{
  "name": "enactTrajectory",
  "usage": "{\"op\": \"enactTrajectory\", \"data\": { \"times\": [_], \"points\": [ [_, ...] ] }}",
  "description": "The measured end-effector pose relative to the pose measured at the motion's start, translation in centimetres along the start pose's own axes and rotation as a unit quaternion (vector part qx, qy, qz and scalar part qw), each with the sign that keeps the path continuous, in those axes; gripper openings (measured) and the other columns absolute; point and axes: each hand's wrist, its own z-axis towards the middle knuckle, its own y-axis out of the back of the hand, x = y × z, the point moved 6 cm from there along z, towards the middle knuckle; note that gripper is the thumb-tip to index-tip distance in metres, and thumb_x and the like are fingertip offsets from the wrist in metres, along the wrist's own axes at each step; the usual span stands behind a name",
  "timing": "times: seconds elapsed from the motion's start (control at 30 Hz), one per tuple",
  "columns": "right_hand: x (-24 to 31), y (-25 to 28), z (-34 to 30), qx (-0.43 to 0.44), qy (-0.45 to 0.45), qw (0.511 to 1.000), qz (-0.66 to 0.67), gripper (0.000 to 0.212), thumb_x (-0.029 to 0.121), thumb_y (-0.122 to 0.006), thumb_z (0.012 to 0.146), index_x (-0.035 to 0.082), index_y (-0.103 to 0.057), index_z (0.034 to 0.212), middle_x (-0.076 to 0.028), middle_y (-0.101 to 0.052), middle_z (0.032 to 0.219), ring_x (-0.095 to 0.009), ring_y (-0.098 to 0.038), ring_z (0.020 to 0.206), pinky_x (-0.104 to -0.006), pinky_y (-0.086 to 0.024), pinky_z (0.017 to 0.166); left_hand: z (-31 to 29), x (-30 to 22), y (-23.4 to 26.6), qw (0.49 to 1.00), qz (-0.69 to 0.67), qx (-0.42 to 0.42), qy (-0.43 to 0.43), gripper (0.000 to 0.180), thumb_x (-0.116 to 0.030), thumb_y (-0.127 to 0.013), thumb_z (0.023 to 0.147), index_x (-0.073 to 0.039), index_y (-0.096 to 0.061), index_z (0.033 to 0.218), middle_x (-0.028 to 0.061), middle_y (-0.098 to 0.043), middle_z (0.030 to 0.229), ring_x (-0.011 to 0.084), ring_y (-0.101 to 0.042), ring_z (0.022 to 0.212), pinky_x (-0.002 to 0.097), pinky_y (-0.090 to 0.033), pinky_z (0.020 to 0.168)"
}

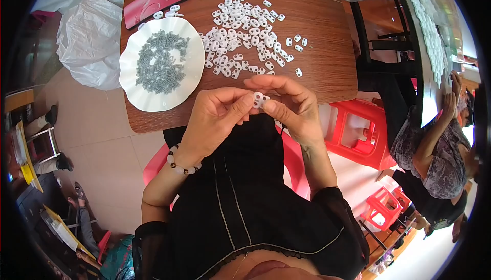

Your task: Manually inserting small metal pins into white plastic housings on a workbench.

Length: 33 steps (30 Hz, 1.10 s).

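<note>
Between both hands, just past the table's near edge, I hold a small white plastic piece with two holes (258, 99). My left hand (217, 113) pinches its left side between thumb and fingers. On its other side, my right hand (294, 108) grips it with the thumb, the fingers curled behind. Whether a second small part sits in it I cannot make out. Beyond my hands lies a loose heap of the same white two-holed pieces (240, 31). Left of the heap, a white wavy-rimmed plate (197, 57) carries many small grey metal springs (162, 60).
A pink phone (153, 2) lies at the table's far left, with a few white pieces beside it. A white plastic bag (89, 44) is left of the brown table (322, 49). Red stools (360, 131) stand at right, and another person (434, 152) works at a table there.
</note>
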Motion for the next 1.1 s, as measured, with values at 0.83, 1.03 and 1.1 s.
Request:
{"op": "enactTrajectory", "data": {
  "times": [0.83,1.03,1.1],
  "points": [
    [-0.1,0.0,-0.6,0.110,0.023,0.993,-0.038,0.029,0.009,-0.060,0.093,0.000,-0.063,0.120,-0.008,-0.064,0.103,-0.015,-0.061,0.095,-0.0285,-0.049,0.084,-0.9,-1.1,-1.1,0.997,0.005,0.062,0.042,0.024,-0.016,-0.056,0.097,0.005,-0.068,0.097,0.0068,-0.069,0.078,0.0051,-0.058,0.063,0.0194,-0.049,0.058],
    [0.0,-0.3,-0.6,0.096,0.009,0.995,-0.006,0.031,0.008,-0.060,0.093,-0.001,-0.061,0.122,-0.008,-0.063,0.104,-0.014,-0.061,0.094,-0.0270,-0.049,0.082,-0.8,-1.0,-1.1,0.998,0.013,0.053,0.028,0.025,-0.018,-0.056,0.098,0.003,-0.069,0.095,0.0054,-0.067,0.075,0.0044,-0.057,0.061,0.0187,-0.048,0.057],
    [0.2,-0.1,-0.5,0.114,0.041,0.990,-0.076,0.032,0.008,-0.061,0.092,-0.001,-0.061,0.123,-0.009,-0.063,0.106,-0.014,-0.061,0.093,-0.0264,-0.048,0.083,-0.9,-1.1,-1.1,0.998,0.018,0.051,0.019,0.025,-0.018,-0.056,0.098,0.003,-0.069,0.094,0.0048,-0.067,0.075,0.0042,-0.056,0.061,0.0185,-0.048,0.057]
  ]
}}
